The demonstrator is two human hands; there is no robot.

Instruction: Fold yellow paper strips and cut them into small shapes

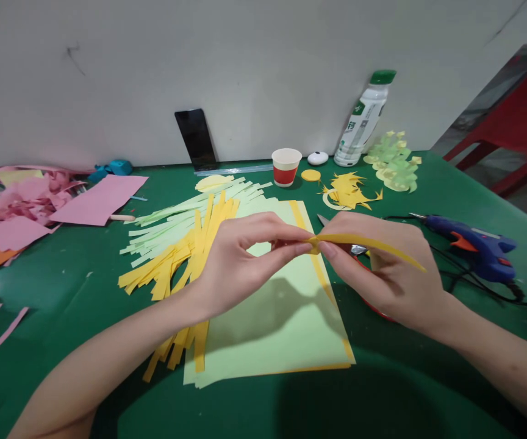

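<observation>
Between both hands is a yellow paper strip (377, 245), folded or knotted at one end, its long tail pointing right. My left hand (249, 256) pinches the folded end between thumb and fingertips. Meeting it there, my right hand (382, 262) is closed on the same strip, thumb at the fold. Below them lie pale green sheets (263, 329) with yellow paper showing at the edges. Loose yellow strips (199, 244) and light green strips (163, 228) spread to the left. Scissors (368, 292) with red handles are partly hidden under my right hand.
A blue glue gun (478, 244) with its cable lies at right. Along the wall stand a dark phone (196, 139), a paper cup (286, 167) and a leaning bottle (363, 122). Yellow cut pieces (350, 190) and green paper plants (394, 161) lie behind; pink paper (101, 200) is left.
</observation>
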